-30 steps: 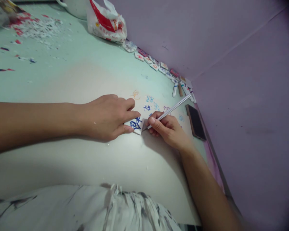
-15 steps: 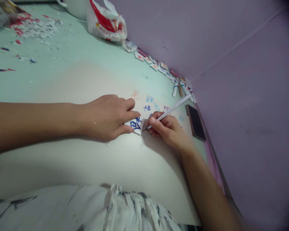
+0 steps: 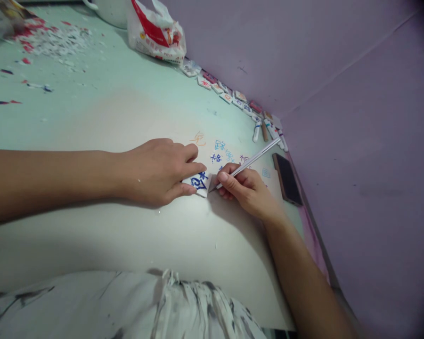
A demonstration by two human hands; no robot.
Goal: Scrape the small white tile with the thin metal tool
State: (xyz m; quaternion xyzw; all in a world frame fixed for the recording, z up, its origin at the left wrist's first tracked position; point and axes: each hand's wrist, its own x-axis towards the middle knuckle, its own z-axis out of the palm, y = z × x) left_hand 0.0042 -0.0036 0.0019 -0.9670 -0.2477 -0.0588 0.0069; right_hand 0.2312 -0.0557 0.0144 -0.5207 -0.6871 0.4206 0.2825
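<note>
Two hands work one small white tile (image 3: 199,182): the left hand (image 3: 159,170) pinches it flat on the worktop (image 3: 127,235), and at its 3 o'clock the right hand (image 3: 245,188), fingers closed round a thin tool (image 3: 249,162), could slip and smear the blue paint.

A pale green table (image 3: 102,108) is carrying a white tile (image 3: 199,182) near its right edge, a dark phone (image 3: 287,179) lying along that edge, a row of small tiles (image 3: 229,96) lining the far edge, a plastic bag (image 3: 155,33) and scattered flakes (image 3: 53,40) sitting toward the far-left corner.
</note>
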